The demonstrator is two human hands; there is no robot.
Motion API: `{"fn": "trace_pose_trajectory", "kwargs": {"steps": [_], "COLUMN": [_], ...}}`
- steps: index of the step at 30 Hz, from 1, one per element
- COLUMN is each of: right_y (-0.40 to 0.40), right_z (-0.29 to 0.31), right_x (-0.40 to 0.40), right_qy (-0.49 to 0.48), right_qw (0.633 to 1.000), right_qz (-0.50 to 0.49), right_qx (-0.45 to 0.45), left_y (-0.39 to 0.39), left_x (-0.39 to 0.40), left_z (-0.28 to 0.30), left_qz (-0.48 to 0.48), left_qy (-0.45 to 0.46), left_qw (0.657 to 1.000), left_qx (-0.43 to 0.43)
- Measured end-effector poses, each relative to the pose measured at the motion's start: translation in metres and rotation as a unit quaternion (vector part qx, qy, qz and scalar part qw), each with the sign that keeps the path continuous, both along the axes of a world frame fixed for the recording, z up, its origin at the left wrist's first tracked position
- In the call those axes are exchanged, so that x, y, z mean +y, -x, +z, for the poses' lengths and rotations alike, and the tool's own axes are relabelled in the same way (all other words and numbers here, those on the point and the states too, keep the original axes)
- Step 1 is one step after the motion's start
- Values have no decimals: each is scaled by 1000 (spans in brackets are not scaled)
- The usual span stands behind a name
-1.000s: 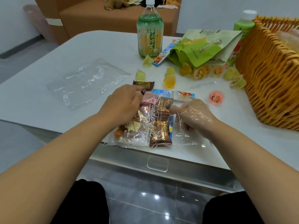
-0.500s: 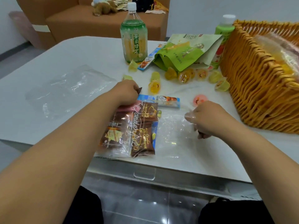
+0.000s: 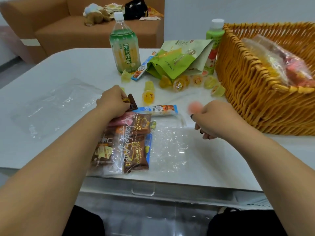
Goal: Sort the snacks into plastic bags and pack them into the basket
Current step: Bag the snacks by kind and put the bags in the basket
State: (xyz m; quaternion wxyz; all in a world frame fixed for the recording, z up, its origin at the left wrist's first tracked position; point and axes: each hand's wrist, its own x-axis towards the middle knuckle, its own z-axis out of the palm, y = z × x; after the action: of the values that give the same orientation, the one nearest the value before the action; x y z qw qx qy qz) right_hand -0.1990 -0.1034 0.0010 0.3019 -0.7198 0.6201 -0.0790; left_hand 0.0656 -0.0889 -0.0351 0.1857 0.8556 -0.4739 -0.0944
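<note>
A small brown chocolate packet (image 3: 132, 103) is pinched in the curled fingers of the left hand (image 3: 113, 101), just above the mouth of a clear plastic bag (image 3: 136, 143) that lies flat at the near edge of the white table (image 3: 71, 65). The left part of this bag is filled with brown chocolate wrappers (image 3: 136, 150) and a pink packet; its right part is seen to be flat and transparent. The right hand (image 3: 214, 120) is held just above the table near the bag's right far corner, with its fingers curled downward; a blurred pink jelly cup (image 3: 194, 107) is seen at its fingertips, but whether it is gripped cannot be told. A blue-and-white snack stick (image 3: 163, 109) lies on the table between the 2 hands, touching the far edge of the bag. A second clear plastic bag (image 3: 54, 106), flat, is spread toward the left edge of the table. A wicker basket (image 3: 255, 92) stands at the right edge, with filled plastic bags (image 3: 279, 60) inside it. Toward the far edge a green tea bottle (image 3: 124, 46) stands upright, and beside it a green snack pouch (image 3: 177, 62) lies open, with a smaller green bottle (image 3: 214, 45) between the pouch and the basket. Yellow and orange jelly cups (image 3: 180, 83) are scattered in front of the pouch, and 1 more yellow cup (image 3: 148, 96) lies nearer the left hand. A brown sofa (image 3: 76, 31) is visible beyond the table.
</note>
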Motion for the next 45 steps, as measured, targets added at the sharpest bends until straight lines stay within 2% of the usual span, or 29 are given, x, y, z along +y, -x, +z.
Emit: {"fn": "trace_pose_trajectory", "kwargs": {"steps": [2,4,5,7,9,12,15,17,21,23,25,26,29,31,34,36,40,45], "right_y": [5,9,10,10,10,4,1,0,2,9,24,32,53,50,28,8,-22,-52], "right_z": [5,12,16,23,24,21,18,14,16,23,32,36,27,14,-9,-20,-30,-31], "right_x": [4,13,18,31,45,64,78,83,90,86,74,67,47,43,46,51,60,63], "right_qy": [34,53,51,25,-13,-67,-67,-52,-39,-39,-45,-42,-67,-122,-186,-215,-252,-222], "right_qw": [999,990,979,952,934,914,907,909,915,912,908,919,965,966,948,924,878,902], "right_qz": [12,42,54,68,74,93,115,116,116,96,32,-3,-66,-74,-47,-27,-5,17], "right_qx": [-27,-127,-192,-298,-349,-390,-400,-396,-384,-398,-415,-393,-247,-215,-256,-314,-406,-370], "left_y": [3,14,22,46,71,99,110,112,108,101,89,82,60,48,30,22,26,21], "left_x": [12,30,38,64,88,114,132,142,151,153,155,157,160,161,158,156,157,160], "left_z": [20,44,54,66,63,52,47,47,43,43,44,43,38,31,13,2,-7,-13], "left_qz": [-43,-63,-71,-99,-114,-100,-88,-87,-71,-57,-55,-56,-68,-98,-153,-178,-208,-202], "left_qy": [82,162,200,252,258,234,239,231,222,221,231,241,245,216,123,48,-13,-58], "left_qw": [996,984,974,935,890,850,799,790,795,808,852,875,933,961,980,983,977,976], "left_qx": [16,38,81,230,359,462,545,562,560,544,467,417,256,141,34,-16,-36,-54]}}
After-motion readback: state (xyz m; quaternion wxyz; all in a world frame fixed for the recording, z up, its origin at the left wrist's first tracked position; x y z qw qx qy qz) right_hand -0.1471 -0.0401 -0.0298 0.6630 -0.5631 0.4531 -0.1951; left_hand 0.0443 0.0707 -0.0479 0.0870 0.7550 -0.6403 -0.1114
